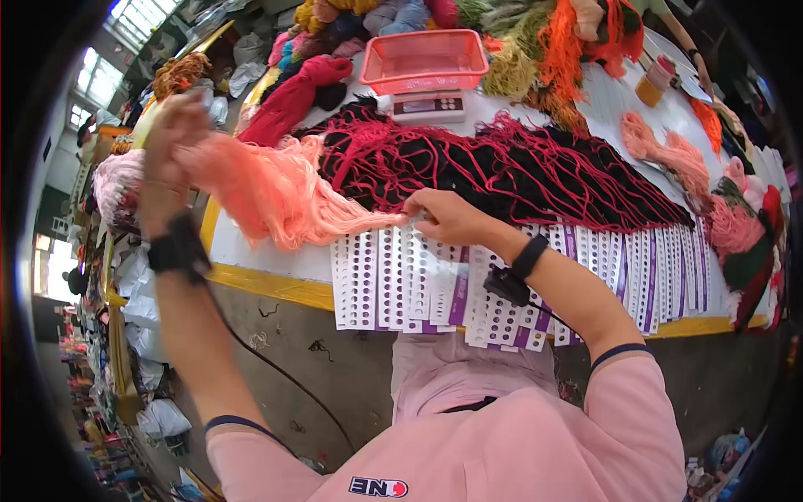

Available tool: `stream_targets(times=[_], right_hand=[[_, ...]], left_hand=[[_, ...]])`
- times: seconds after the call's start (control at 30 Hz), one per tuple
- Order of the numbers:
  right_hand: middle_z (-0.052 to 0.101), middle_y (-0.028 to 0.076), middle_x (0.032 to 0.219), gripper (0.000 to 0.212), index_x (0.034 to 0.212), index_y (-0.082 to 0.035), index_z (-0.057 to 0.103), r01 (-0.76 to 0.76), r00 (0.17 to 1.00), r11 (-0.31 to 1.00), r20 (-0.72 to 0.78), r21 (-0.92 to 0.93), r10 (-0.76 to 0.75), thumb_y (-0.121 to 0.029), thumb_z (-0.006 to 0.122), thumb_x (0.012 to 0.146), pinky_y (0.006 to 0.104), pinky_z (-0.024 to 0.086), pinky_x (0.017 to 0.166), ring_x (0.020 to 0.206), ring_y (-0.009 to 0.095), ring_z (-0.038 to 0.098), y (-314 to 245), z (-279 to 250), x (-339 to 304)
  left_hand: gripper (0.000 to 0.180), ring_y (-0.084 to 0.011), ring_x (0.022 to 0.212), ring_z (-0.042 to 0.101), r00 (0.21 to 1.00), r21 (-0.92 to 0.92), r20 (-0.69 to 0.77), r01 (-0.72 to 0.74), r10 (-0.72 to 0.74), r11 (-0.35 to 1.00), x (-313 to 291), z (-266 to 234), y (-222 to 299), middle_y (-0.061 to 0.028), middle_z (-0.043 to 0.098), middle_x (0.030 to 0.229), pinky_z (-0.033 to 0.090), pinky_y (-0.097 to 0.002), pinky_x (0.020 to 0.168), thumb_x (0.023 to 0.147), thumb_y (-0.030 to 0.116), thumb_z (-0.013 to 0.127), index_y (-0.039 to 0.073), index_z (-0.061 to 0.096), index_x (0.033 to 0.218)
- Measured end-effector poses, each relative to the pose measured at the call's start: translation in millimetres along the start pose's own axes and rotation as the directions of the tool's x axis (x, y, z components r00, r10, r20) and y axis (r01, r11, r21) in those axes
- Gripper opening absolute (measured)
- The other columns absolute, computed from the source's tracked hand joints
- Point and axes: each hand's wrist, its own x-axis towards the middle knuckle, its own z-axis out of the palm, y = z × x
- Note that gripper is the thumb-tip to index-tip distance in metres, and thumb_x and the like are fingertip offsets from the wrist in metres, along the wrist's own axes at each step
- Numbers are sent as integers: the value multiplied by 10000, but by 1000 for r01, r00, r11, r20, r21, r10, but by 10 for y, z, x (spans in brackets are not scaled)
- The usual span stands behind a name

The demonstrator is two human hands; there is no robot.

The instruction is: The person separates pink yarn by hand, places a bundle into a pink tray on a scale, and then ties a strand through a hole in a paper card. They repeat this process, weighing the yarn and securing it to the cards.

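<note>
A hank of peach yarn [276, 188] is stretched between my two hands above the table's front left part. My left hand [176, 142], raised high and smeared by motion, grips its far left end. The narrow right end is pinched between the fingertips of my right hand [449, 217]. Just beyond that hand lies a broad heap of black and crimson yarn [493, 171]. Under and in front of it, white punched cards [401, 280] with rows of holes and purple strips overlap along the table edge.
A coral plastic basket [425, 63] stands on a white scale [428, 107] behind the black and crimson heap. Orange yarn [562, 54] and a crimson hank [293, 96] lie around it. A yellow bottle [655, 82] stands far right, near another person's arm [682, 38]. Cables run from my wrist straps.
</note>
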Motion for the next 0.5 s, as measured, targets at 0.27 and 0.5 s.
stream_targets(times=[0.27,0.5], right_hand=[[662,45,866,142,985,17,616,-70,961,915,-220,397,169,-91,642,897,247,492,689,779,82,618,-555,29,147],[625,13,830,123,922,-33,614,-132,985,694,14,708,173,-138,659,878,232,468,661,720,71,583,-622,132,269]], left_hand=[[521,-237,1162,552,862,-502,360,502,-358,704,-914,689,-2091,-139,531,1332,491,-378,970,1020,395,459,3,472,1363],[558,-242,1182,554,864,-489,320,502,-388,713,-1005,751,-2127,-193,532,1297,467,-372,1010,1030,358,459,-64,399,1390]])
